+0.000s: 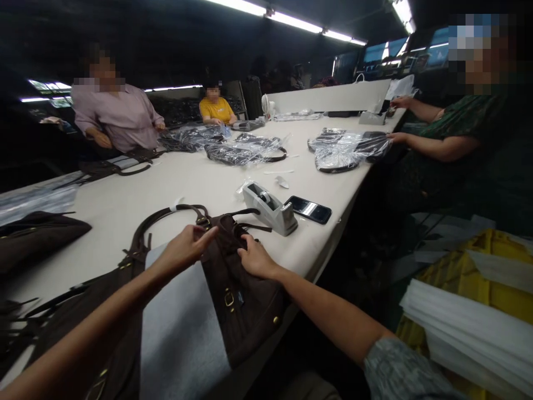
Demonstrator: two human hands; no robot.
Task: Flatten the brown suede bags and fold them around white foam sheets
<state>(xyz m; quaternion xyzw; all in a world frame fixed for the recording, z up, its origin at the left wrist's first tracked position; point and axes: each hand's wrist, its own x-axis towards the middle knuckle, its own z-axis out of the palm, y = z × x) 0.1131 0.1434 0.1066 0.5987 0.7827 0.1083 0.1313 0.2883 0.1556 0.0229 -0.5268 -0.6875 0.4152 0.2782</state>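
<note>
A dark brown bag [250,300] with straps and brass buckles lies on the table's near edge. A pale grey sheet [179,322] lies across it. My left hand [189,244] is over the bag's upper part by a strap buckle, thumb stretched out and apart from the fingers, with nothing visible in it. My right hand [255,256] is at the bag's upper right, its fingers closed on the brown fabric near the loose strap ends. The curved handle [144,228] rests on the table beyond my left hand.
A tape dispenser [270,208] and a phone [310,209] sit just beyond the bag. Plastic-wrapped bags [245,150] lie farther back. People stand or sit around the table [200,183]. White sheets [466,322] lie on a yellow crate [495,250] at right.
</note>
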